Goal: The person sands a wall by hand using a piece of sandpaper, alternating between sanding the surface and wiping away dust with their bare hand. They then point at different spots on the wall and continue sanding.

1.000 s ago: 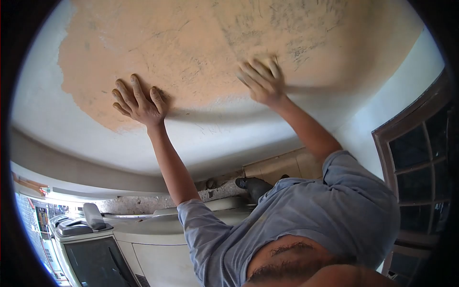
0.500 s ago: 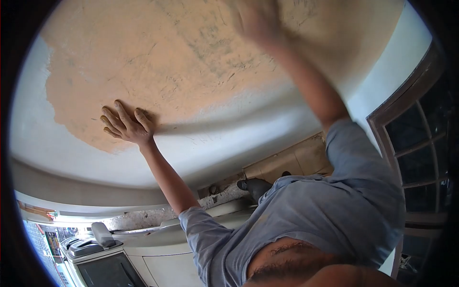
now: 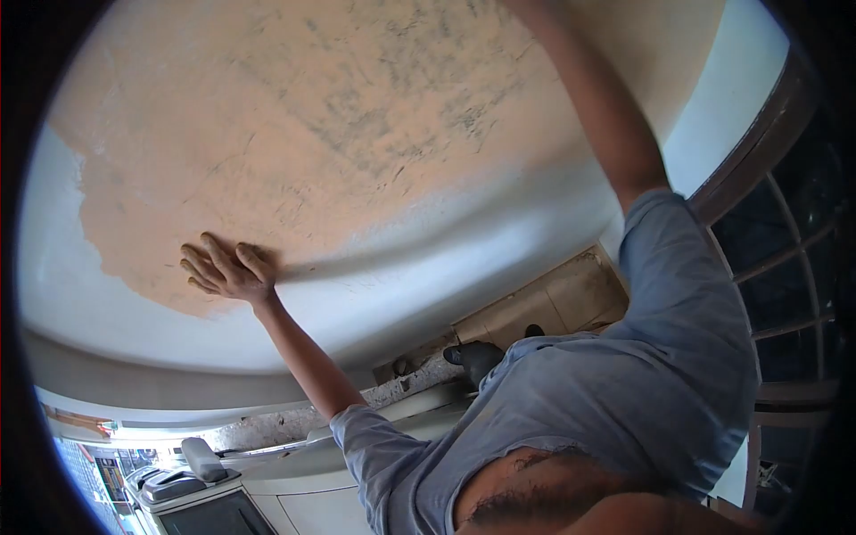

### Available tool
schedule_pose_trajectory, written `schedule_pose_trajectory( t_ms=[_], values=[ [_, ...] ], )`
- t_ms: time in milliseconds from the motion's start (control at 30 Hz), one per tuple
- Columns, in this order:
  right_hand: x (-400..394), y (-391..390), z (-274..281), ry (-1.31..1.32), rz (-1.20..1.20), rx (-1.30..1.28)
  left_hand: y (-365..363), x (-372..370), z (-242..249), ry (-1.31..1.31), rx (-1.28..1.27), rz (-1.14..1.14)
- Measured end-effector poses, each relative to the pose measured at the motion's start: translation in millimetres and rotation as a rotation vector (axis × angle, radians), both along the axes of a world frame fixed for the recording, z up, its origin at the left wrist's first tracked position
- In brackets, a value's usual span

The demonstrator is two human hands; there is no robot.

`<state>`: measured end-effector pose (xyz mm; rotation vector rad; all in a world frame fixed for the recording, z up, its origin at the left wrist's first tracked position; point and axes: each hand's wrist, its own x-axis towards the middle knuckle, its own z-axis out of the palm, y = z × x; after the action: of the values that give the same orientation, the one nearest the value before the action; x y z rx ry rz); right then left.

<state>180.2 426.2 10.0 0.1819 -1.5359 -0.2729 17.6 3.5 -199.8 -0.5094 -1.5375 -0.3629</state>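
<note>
My left hand (image 3: pixel 228 271) lies against the wall with its fingers spread. It rests on the lower left part of a peach-orange coat (image 3: pixel 294 143), near where that coat ends against the white wall surface (image 3: pixel 374 303). The fingertips carry a brownish smear. My right forearm (image 3: pixel 596 89) reaches up along the wall to the top edge of the view. The right hand itself is cut off there, so whatever it holds or touches is hidden. Dark streaks and scratches mark the coat between the two arms.
A brown-framed window (image 3: pixel 794 267) with dark panes stands at the right. Below the wall are floor tiles (image 3: pixel 544 308) and a dark shoe (image 3: pixel 477 358). A pale vehicle (image 3: pixel 312 499) with a side mirror (image 3: pixel 203 459) is close by at the lower left.
My right hand has gone up out of the top of the view. My left hand keeps its place on the wall, while the whole view has shifted slightly.
</note>
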Motion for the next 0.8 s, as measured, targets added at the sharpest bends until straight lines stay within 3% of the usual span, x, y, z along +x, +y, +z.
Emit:
schedule_pose_trajectory(
  t_ms=[67, 133, 167, 233, 333, 367, 667, 700, 767, 800],
  values=[
    [3.6, 7.9, -67.3, -0.058, 0.027, -0.078, 0.4, 1.3, -0.7, -0.013, 0.013, -0.002],
    [13.6, 19.0, -177.8, -0.167, -0.015, -0.220, 1.1, 0.2, -0.3, -0.008, 0.015, 0.006],
    [10.0, 36.2, -245.2, -0.148, 0.089, -0.223, -0.9, 1.2, -1.3, -0.011, -0.002, 0.008],
    [15.4, 51.0, -301.0, -0.148, 0.135, -0.212, -3.3, 3.5, -2.3, 0.003, 0.001, 0.020],
    [17.9, 72.7, -193.3, -0.087, 0.126, -0.049, -2.2, 1.3, -0.5, 0.008, -0.023, 0.006],
    [11.1, 90.3, -154.9, -0.014, 0.047, -0.131, -1.8, 1.0, -1.0, 0.001, -0.015, 0.012],
    [28.2, 152.0, -128.3, 0.112, -0.008, -0.263, -0.8, 0.4, -1.1, 0.015, -0.015, 0.037],
    [38.8, 134.1, -161.3, 0.085, 0.100, -0.238, -0.3, -0.1, -0.5, 0.018, -0.005, 0.047],
    [44.4, 152.6, -274.5, 0.008, 0.075, -0.380, -2.3, 2.3, 0.1, 0.022, -0.023, 0.042],
    [43.9, 159.2, -290.7, -0.005, 0.076, -0.395, -2.3, 1.4, 0.3, 0.031, -0.014, 0.050]
  ],
)
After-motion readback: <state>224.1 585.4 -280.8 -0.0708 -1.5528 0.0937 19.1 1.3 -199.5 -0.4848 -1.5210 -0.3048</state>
